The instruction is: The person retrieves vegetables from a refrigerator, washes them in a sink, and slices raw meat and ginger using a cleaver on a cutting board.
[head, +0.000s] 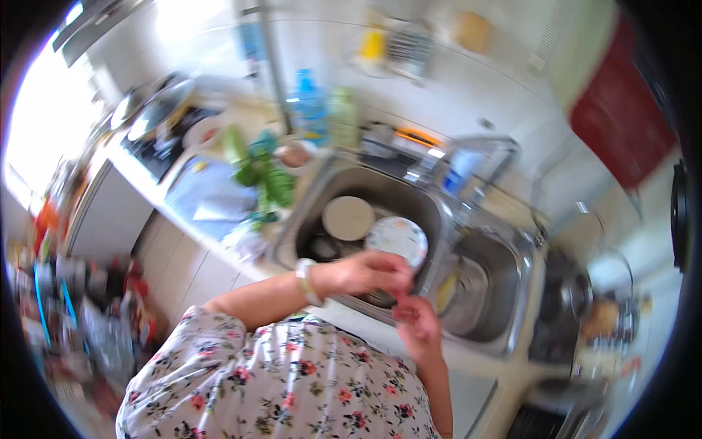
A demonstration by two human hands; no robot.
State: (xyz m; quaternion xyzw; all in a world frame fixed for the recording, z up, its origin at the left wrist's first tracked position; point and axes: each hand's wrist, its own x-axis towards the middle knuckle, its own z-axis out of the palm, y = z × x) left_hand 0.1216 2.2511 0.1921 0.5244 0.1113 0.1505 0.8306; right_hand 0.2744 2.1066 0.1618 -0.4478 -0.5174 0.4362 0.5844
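My left hand (366, 273), with a pale bangle (308, 282) on its wrist, is over the front of the larger steel sink basin (439, 206). Close beside it, over the basin's front rim, is my right hand (418, 322). The fingertips of both hands nearly meet and are blurred. Whether anything small is between them cannot be made out. Behind my left hand, a white plate with a patterned rim (396, 237) lies in the basin. A plain cream-coloured round dish (348, 218) sits to its left. Darker items lower in the basin are partly hidden.
Right of the larger basin is a smaller steel basin (469, 307) with a yellow item (447, 290). Green leafy vegetables (269, 181) lie on the left counter near a cutting board (211, 192). A blue bottle (310, 104) and a faucet (425, 167) stand behind the sink.
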